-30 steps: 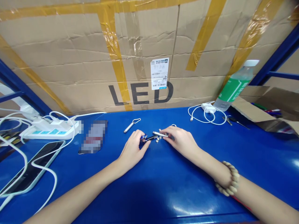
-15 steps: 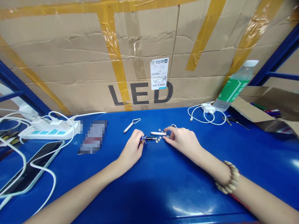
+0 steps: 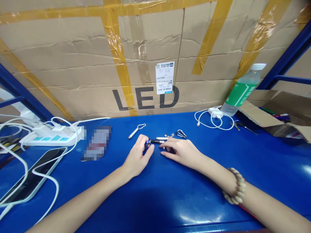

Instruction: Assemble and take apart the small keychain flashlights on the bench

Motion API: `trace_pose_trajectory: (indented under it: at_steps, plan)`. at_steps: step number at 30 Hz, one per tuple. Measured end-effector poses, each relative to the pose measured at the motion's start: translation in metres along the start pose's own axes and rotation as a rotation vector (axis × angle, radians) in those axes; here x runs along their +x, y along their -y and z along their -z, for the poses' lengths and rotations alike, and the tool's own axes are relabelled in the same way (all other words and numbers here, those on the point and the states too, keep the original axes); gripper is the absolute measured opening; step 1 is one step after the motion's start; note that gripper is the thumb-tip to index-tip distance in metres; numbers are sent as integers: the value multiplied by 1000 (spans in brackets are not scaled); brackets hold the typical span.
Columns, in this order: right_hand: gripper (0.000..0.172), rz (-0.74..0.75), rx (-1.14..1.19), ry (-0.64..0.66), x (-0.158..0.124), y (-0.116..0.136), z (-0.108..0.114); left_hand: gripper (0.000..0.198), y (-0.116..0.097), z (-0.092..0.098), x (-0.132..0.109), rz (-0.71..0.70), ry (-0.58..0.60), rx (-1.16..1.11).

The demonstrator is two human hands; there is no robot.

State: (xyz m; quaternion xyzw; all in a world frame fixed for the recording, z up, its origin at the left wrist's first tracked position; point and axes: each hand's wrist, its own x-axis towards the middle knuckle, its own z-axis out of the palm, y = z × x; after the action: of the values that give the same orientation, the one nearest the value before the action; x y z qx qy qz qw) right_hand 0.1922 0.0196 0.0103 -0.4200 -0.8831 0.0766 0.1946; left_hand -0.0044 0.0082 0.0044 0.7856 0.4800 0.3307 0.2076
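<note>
My left hand [image 3: 139,155] is closed around the blue clip end of a small black cylinder, like a keychain penlight [image 3: 157,141], which points to the right. My right hand [image 3: 181,151] hovers low over the table just right of it, thumb and fingers apart, close to a button cell [image 3: 164,148]. Behind the right fingers lies a silver tube [image 3: 161,138], partly hidden. Several more button cells [image 3: 172,134] are scattered behind the knuckles. A black carabiner clip [image 3: 181,133] lies beyond the right hand. Farther left rests a silver keychain penlight [image 3: 133,133] with its carabiner.
A power strip [image 3: 52,137] with white cables and a phone [image 3: 34,174] occupy the left side, near a blurred packet [image 3: 97,142]. A bottle [image 3: 241,92], a white charger [image 3: 215,112] and an open carton [image 3: 257,118] stand at right. A large cardboard box [image 3: 85,58] walls the back.
My right hand has moved left and nearer, from the far button cells to beside the black penlight, uncovering the carabiner clip. The left thumb has shifted slightly.
</note>
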Motion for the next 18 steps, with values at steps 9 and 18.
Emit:
trace_pose_trajectory:
  at_steps: [9, 18]
  plan:
    - [36, 85, 124, -84, -1, 1, 2, 25, -3, 3, -1, -97, 99, -81]
    - [27, 85, 205, -165, -2, 4, -4, 21, -3, 3, -1, -137, 186, -69]
